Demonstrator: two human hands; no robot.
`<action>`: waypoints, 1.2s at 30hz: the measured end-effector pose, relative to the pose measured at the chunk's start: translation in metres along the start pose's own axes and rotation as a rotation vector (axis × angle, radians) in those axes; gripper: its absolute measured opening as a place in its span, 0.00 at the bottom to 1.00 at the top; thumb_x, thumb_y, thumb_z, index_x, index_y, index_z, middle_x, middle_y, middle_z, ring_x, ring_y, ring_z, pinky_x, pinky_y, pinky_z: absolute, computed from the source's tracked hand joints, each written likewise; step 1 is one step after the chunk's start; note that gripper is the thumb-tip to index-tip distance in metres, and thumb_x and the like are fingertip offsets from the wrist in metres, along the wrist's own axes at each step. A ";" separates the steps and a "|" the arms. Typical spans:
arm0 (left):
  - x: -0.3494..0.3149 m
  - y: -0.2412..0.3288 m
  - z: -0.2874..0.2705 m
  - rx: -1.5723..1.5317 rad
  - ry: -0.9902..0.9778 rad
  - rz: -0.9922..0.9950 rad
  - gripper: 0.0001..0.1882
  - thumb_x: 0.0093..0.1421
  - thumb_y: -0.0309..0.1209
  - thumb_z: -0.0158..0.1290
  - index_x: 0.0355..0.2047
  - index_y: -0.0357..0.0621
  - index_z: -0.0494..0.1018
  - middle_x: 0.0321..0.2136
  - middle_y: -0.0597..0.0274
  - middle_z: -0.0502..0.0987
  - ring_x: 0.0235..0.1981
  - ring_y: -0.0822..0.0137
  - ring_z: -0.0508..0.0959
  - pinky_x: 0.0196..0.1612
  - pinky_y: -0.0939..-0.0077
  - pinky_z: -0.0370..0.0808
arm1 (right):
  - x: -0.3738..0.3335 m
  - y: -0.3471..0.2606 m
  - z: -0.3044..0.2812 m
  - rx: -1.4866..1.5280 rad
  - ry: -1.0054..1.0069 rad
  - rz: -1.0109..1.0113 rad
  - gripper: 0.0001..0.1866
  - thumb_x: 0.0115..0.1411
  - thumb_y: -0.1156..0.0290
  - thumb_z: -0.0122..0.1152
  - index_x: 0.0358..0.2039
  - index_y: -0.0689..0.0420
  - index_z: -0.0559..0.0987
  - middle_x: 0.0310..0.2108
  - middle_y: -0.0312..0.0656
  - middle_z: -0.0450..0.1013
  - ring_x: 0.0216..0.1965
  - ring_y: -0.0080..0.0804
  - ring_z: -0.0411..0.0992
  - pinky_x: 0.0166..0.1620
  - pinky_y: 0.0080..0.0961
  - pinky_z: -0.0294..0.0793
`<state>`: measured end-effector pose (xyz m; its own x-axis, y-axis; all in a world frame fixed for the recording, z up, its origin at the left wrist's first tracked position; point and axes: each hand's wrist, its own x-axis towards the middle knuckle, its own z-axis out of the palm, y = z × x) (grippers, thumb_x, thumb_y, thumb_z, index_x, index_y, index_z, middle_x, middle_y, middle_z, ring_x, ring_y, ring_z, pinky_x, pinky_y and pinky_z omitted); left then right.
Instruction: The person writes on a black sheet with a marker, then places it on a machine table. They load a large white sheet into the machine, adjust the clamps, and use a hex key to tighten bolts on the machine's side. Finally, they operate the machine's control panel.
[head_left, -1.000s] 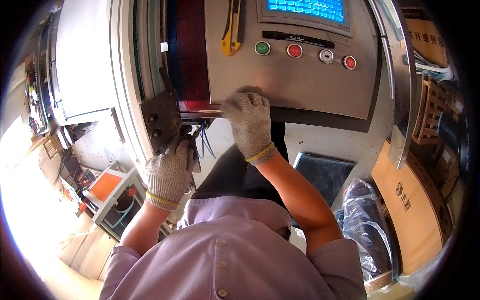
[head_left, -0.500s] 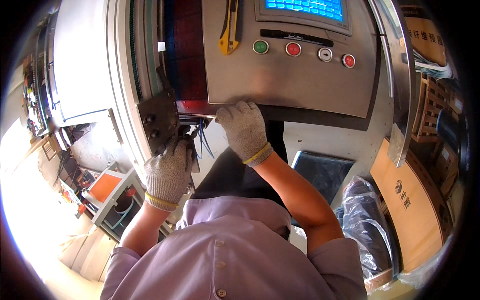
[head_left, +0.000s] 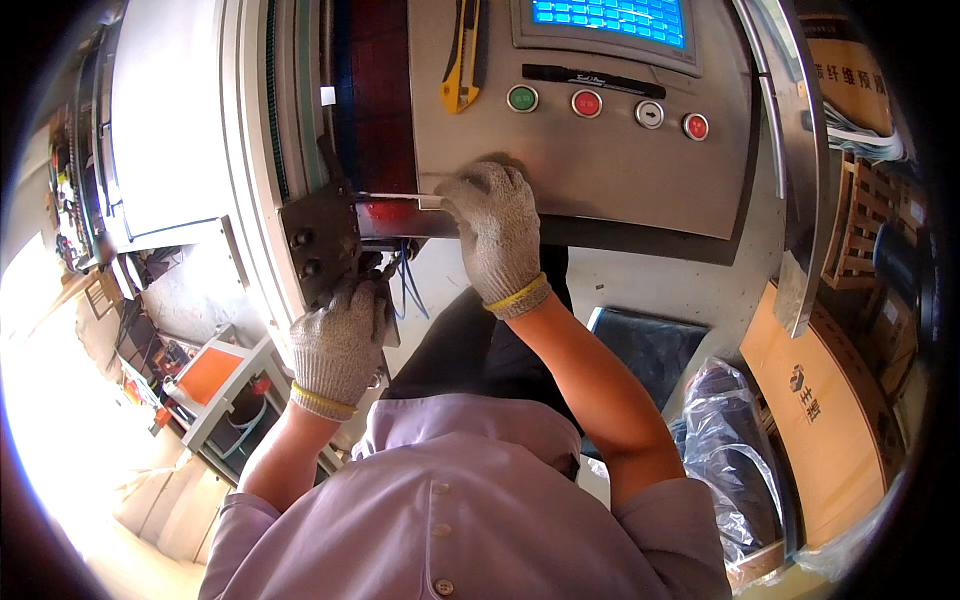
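I wear grey knitted gloves with yellow cuffs. The fingers of my left hand [head_left: 340,335] are curled at the lower edge of a dark metal plate [head_left: 318,245] with bolts; what they grip, a small dark part, is mostly hidden. Over the lower left corner of the steel control panel [head_left: 560,165], my right hand [head_left: 495,230] is closed on one end of a thin, pale metal rod [head_left: 395,197]. The rod lies level and reaches left toward the dark plate, across a dark red surface [head_left: 385,120]. Thin blue tubes [head_left: 408,285] hang between my hands.
On the panel are a yellow utility knife [head_left: 463,70], a black marker [head_left: 593,80], several round buttons [head_left: 587,103] and a lit screen [head_left: 610,22]. A long pale rail [head_left: 240,120] runs along the left. Cardboard [head_left: 820,410] and a plastic-wrapped bundle [head_left: 730,450] stand at lower right.
My right hand has moved up and slightly right, from the panel's lower edge onto its corner. The thin rod has risen with it and shows more plainly. My left hand has barely moved.
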<state>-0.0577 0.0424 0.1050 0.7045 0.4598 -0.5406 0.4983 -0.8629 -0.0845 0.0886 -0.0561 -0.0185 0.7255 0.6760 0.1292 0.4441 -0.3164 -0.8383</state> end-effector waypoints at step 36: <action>-0.002 -0.001 0.002 -0.032 0.060 0.013 0.09 0.61 0.37 0.51 0.36 0.47 0.73 0.35 0.57 0.79 0.23 0.56 0.80 0.27 0.61 0.76 | -0.053 -0.007 -0.004 0.074 -0.099 0.040 0.10 0.49 0.75 0.61 0.34 0.51 0.79 0.36 0.40 0.71 0.42 0.45 0.69 0.45 0.42 0.66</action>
<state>-0.0603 0.0419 0.1048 0.7397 0.4613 -0.4898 0.5043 -0.8620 -0.0502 0.0495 -0.0927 -0.0176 0.6849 0.7273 0.0448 0.3728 -0.2969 -0.8791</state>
